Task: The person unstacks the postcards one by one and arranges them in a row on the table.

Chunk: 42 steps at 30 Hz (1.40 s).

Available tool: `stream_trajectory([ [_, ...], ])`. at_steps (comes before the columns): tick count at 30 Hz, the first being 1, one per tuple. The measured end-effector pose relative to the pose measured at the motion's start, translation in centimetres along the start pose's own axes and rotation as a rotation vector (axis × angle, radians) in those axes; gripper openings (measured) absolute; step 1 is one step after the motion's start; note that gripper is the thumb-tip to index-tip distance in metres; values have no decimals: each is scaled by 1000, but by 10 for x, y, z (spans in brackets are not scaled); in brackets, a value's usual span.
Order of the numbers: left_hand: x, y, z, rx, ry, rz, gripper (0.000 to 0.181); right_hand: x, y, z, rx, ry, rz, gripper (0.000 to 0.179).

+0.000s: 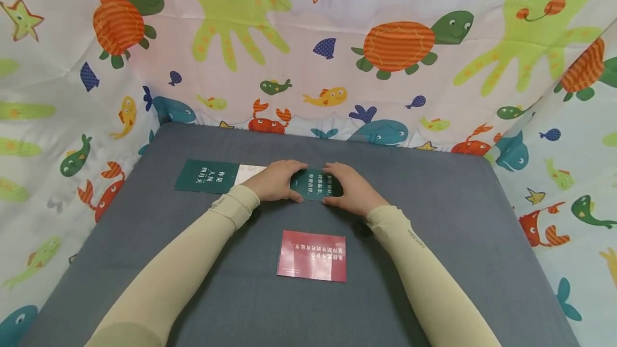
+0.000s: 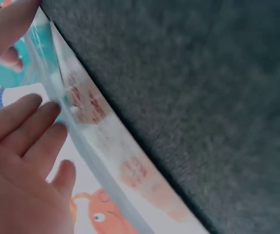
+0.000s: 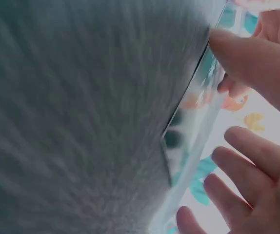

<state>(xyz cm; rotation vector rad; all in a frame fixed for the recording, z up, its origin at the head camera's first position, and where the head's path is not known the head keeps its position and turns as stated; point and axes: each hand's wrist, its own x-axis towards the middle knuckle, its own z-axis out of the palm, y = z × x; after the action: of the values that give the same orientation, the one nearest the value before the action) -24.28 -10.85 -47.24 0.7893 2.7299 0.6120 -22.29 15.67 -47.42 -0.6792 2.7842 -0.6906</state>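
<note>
A dark green card (image 1: 312,185) with white writing lies on the grey table, between my two hands. My left hand (image 1: 276,180) holds its left part, thumb at the near edge and fingers at the far edge. My right hand (image 1: 355,188) holds the right part the same way; its thumb (image 3: 247,58) is at the card's edge in the right wrist view. Under and beside my left hand lies a white card (image 1: 248,173) with reddish print, partly hidden. Another dark green card (image 1: 206,176) adjoins it at the left.
A red and pink card (image 1: 312,256) with white writing lies nearer to me, below the green one. Behind and at both sides of the grey table (image 1: 434,218) hangs a white cloth (image 1: 299,106) printed with sea animals.
</note>
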Motion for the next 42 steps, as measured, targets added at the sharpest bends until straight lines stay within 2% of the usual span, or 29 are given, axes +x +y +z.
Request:
stream_trajectory([
  [2,-6,5,4,44,27,33,92,-15,-1,4,23,47,-18,84],
  [4,-19,15,7,64,56,64,90,-35,-6,7,40,75,-28,85],
  [8,-59,43,14,56,85,121,84,-77,-19,16,12,81,-73,84],
  [12,-92,66,24,73,8,161,86,-112,-31,22,-35,32,-96,87],
  [16,-110,80,33,77,-90,161,98,-134,-39,27,-29,-19,-86,96],
  [20,-118,84,38,86,-113,131,111,-142,-45,31,-20,-32,-95,100],
  [24,-120,83,41,93,-109,116,114,-144,-48,33,-43,-15,-108,96],
  [31,-121,84,40,76,-106,118,107,-148,-50,34,-71,29,-88,88],
  [42,-121,85,37,52,-98,109,93,-146,-48,35,-71,79,-116,80],
])
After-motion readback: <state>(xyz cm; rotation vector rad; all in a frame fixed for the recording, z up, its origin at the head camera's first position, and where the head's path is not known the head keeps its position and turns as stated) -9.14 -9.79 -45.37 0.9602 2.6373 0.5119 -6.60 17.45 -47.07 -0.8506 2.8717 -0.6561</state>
